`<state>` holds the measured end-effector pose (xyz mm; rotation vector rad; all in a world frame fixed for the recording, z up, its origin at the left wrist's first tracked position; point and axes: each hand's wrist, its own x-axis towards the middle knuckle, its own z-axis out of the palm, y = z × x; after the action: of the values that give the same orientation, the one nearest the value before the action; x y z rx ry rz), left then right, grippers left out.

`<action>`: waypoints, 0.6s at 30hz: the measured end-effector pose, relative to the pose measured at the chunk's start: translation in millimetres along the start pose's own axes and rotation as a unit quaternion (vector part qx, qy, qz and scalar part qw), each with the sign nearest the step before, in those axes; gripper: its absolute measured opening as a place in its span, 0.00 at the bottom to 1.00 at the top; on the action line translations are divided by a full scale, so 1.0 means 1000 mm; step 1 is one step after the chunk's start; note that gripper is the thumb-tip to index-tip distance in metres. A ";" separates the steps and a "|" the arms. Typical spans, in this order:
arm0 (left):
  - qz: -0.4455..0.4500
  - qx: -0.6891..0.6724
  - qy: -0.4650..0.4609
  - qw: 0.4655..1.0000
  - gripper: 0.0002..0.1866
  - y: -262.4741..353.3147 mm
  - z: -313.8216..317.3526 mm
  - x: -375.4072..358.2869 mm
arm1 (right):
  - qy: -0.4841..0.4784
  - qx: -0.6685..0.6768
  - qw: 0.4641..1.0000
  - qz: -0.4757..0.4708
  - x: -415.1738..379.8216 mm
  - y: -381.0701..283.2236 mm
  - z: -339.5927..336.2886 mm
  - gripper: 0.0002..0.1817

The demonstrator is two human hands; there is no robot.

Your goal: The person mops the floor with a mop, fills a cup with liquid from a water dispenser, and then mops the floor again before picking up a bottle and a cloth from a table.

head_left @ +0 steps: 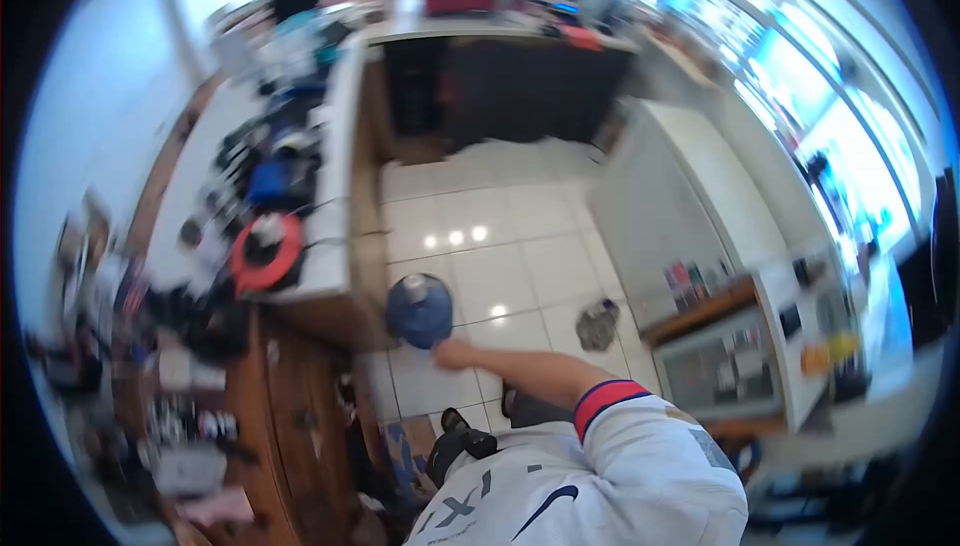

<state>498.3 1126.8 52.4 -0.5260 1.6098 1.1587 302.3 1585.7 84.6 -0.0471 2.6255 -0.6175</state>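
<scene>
My right hand (453,354) reaches across the front of my body. It is smeared by motion, so I cannot tell how the fingers are set. Right at the hand, and overlapping it in this view, is the lower edge of a large blue water jug (420,311) with a pale top. The jug is over the tiled floor (530,276), close beside the end of the counter on the left. My left hand is out of the picture. Dark shoes and a black item show below my white shirt.
A cluttered white counter (335,161) runs along the left, with a red ring-shaped object (267,252) near its corner. Wooden cabinet doors (305,426) stand below left. On the right are a pale cabinet (660,196), a glass-front case (725,371) and a crumpled grey-green item (597,325) on the floor.
</scene>
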 end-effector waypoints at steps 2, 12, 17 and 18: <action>0.002 0.079 -0.005 0.997 0.17 0.057 -0.017 0.020 | 0.338 0.121 0.908 0.215 -0.077 0.137 -0.032 0.14; 0.088 0.344 -0.059 0.933 0.16 0.302 0.111 0.122 | 0.712 0.414 0.262 0.504 -0.581 0.266 -0.010 0.08; 0.044 0.356 -0.112 0.927 0.18 0.329 0.282 0.147 | 0.714 0.143 0.334 0.598 -0.725 0.389 -0.007 0.10; 0.043 0.360 -0.113 0.925 0.18 0.328 0.321 0.149 | 0.719 0.132 0.320 0.602 -0.751 0.409 -0.029 0.16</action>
<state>338.2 1581.8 55.9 0.1549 1.7175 0.5819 995.1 2064.0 239.5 3.5520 2.0828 -0.3585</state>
